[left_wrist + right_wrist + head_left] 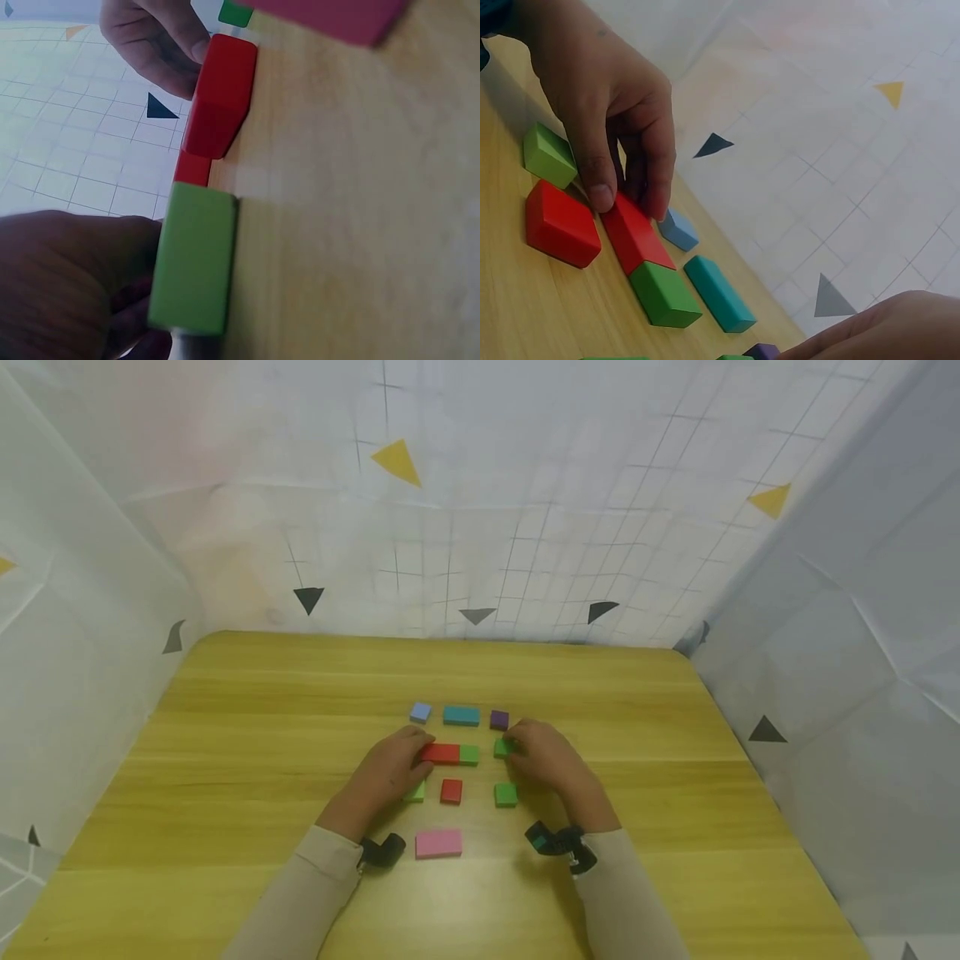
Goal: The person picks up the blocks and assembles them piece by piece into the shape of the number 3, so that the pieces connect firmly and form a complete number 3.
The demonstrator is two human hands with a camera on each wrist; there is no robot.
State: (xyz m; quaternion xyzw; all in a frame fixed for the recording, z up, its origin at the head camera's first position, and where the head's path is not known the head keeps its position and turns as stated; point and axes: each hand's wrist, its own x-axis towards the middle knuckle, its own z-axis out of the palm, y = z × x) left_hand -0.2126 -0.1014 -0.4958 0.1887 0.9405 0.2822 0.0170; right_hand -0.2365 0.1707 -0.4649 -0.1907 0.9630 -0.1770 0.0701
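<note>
My left hand [386, 770] grips the left end of a long red block [442, 754], thumb on the near side and fingers on the far side, as the right wrist view shows. A green block [666, 294] lies flush against the red block's other end. Across a small gap to the right, my right hand [551, 762] pinches a small green block [502, 747], whose right part is hidden under the fingers. Close by the left hand sits a light green block [193, 259], partly covered in the head view. A red square block [451, 792] lies nearer me.
Along the far side lie a light blue block [420, 712], a teal block [461, 716] and a purple block [499, 720]. Nearer are another green block [506, 795] and a pink block [438, 843]. Patterned white sheets [480, 527] surround the wooden table [247, 760].
</note>
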